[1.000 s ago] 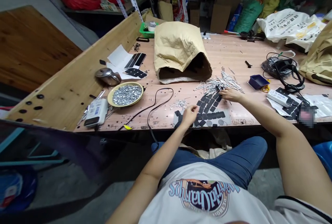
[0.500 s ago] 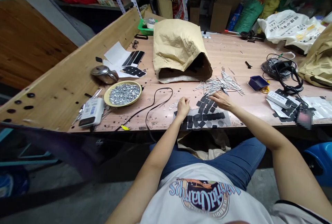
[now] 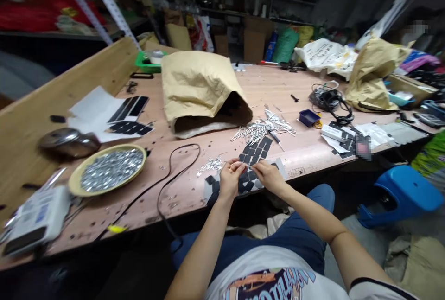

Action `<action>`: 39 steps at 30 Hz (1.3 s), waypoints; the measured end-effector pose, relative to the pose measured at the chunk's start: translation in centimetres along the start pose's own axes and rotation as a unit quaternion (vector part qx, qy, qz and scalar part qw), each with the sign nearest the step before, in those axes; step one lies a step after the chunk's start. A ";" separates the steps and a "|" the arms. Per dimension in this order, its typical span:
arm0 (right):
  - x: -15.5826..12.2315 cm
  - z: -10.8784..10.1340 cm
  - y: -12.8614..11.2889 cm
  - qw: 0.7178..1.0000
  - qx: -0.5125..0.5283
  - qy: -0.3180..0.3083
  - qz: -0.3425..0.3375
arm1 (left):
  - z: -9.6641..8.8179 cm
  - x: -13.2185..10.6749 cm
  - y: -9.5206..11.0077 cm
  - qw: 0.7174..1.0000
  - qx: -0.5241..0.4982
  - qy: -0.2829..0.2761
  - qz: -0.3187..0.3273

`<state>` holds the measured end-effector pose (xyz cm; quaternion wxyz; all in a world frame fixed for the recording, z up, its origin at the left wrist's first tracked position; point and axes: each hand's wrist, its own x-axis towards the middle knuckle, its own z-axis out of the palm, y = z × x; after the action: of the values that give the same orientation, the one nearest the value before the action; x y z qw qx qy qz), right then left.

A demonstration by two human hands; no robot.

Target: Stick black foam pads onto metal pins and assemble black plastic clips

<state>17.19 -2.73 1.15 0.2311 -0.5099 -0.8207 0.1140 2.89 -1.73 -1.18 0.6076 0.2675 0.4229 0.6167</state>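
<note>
The thin piece [image 3: 247, 165] sits pinched between your two hands, right at the near edge of the table [image 3: 306, 151] and straight in front of your body. It is pale and slender and may be one of the metal pins, though it is too small and blurred to say for sure. Its long axis seems to run across you, from one hand to the other. Your left hand [image 3: 230, 180] is curled, with thumb and forefinger closed on its left end, and your right hand [image 3: 270, 177] is closed the same way on its right end. The fingertips of both hands nearly meet, so neither hand is nearer than the other. Just under your hands lies the sheet of black pads [image 3: 255, 154], which reaches away from you toward the pile of metal pins [image 3: 262, 128], a little beyond and to the right. A scatter of small metal bits [image 3: 210, 166] lies just to the left of your left hand, and the black cable [image 3: 175, 170] loops further left. Beyond that stands the yellow dish [image 3: 80, 188] heaped with shiny parts. The brown paper sack [image 3: 198, 89] lies open-mouthed behind the pins, well apart from your hands.
</note>
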 end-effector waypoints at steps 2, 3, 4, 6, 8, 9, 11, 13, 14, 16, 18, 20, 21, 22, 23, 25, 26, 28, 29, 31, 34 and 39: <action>-0.5 -0.1 -0.2 1.000 -0.001 0.002 -0.003 | 0.1 -0.2 -0.3 1.000 0.012 0.006 0.005; -0.7 -0.1 -0.2 1.000 -0.004 0.002 -0.005 | 0.0 -0.3 -0.5 1.000 0.017 0.008 0.006; -0.9 0.0 -0.3 1.000 -0.008 0.004 -0.004 | 0.0 -0.3 -0.6 1.000 0.025 0.007 0.007; -1.3 0.1 -0.5 1.000 -0.019 0.005 0.004 | -0.1 -0.4 -0.9 0.999 0.043 -0.002 0.010; -1.7 0.3 -0.6 1.000 -0.024 0.006 0.017 | -0.3 -0.6 -1.0 0.998 0.063 -0.013 0.018; -1.8 0.4 -0.7 1.000 -0.020 0.008 0.021 | -0.3 -0.7 -1.0 0.997 0.071 -0.016 0.024; -2.0 0.5 -0.8 0.999 -0.005 0.015 0.028 | -0.4 -0.9 -0.9 0.996 0.080 -0.021 0.037; -2.1 0.5 -1.0 0.999 0.004 0.024 0.034 | -0.4 -1.1 -0.8 0.996 0.080 -0.020 0.041; -2.2 0.5 -1.0 0.999 0.004 0.028 0.038 | -0.4 -1.2 -0.8 0.996 0.078 -0.017 0.040; -2.2 0.4 -1.1 0.999 -0.003 0.031 0.043 | -0.4 -1.3 -0.8 0.997 0.075 -0.011 0.035; -2.3 0.4 -1.1 0.999 -0.015 0.027 0.043 | -0.4 -1.4 -0.8 0.997 0.074 -0.008 0.034; -2.5 0.5 -1.1 0.999 -0.027 0.020 0.034 | -0.4 -1.5 -0.8 0.997 0.074 -0.006 0.033; -2.5 0.5 -1.0 0.999 -0.031 0.016 0.030 | -0.4 -1.6 -0.9 0.997 0.075 -0.006 0.032; -2.6 0.6 -1.0 0.999 -0.033 0.014 0.028 | -0.4 -1.6 -0.9 0.997 0.077 -0.006 0.031; -2.7 0.6 -1.0 0.999 -0.030 0.011 0.028 | -0.4 -1.6 -0.9 0.996 0.080 -0.008 0.032; -2.8 0.6 -1.1 0.999 -0.011 0.009 0.040 | -0.6 -1.7 -0.8 0.995 0.088 -0.019 0.038; -2.8 0.6 -1.1 0.999 0.004 0.011 0.050 | -0.6 -1.7 -0.8 0.994 0.092 -0.027 0.043; -2.9 0.4 -1.3 0.996 0.043 0.017 0.071 | -0.8 -1.7 -0.9 0.992 0.104 -0.046 0.050; -2.9 0.4 -1.3 0.994 0.065 0.020 0.081 | -1.0 -1.7 -1.0 0.991 0.111 -0.057 0.053; -3.0 0.2 -1.4 0.988 0.118 0.019 0.101 | -1.2 -1.8 -1.2 0.987 0.126 -0.078 0.056; -3.1 0.0 -1.3 0.946 0.271 -0.034 0.174 | -1.6 -1.9 -1.6 0.983 0.137 -0.111 0.055; -3.3 0.1 -1.0 0.797 0.519 -0.144 0.273 | -1.9 -2.1 -2.0 0.982 0.122 -0.143 0.028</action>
<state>17.58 -6.12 0.58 0.2992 -0.4941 -0.4890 0.6536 2.56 -4.31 -3.45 0.6074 0.4367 0.3963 0.5323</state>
